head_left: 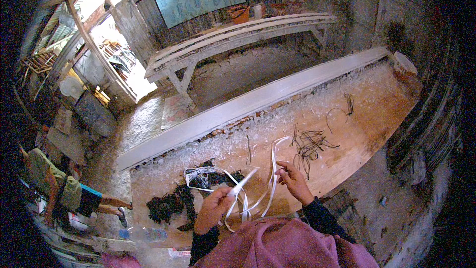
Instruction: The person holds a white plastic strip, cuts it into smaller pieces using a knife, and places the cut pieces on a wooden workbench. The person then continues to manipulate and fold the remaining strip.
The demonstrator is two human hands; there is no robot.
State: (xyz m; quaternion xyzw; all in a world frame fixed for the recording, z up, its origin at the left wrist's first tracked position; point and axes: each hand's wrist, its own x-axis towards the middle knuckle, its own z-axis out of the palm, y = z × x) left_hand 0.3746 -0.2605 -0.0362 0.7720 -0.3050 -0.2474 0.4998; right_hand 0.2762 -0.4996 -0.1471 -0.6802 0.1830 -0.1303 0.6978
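My left hand [213, 209] is closed around a length of flat white strap [244, 182], whose loose end sticks out past the fingers toward the upper right. Loops of the same white material hang below and to the left of that hand. My right hand [296, 184] has its thumb and fingertips pinched at another white strand [273, 161], which stands up and bends over at its top. Under the left-hand loops lies a tangled black bundle [166, 207] of stringy material. Thin dark wires [310, 144] are scattered beyond my right hand.
A brown wooden board [364, 104] forms the work surface, with a raised white beam [258, 99] along its far edge. Farther off stand a long bench [238, 31] and an orange bucket [239, 14]. A person [59, 183] is at the left, near a clear bottle [148, 234].
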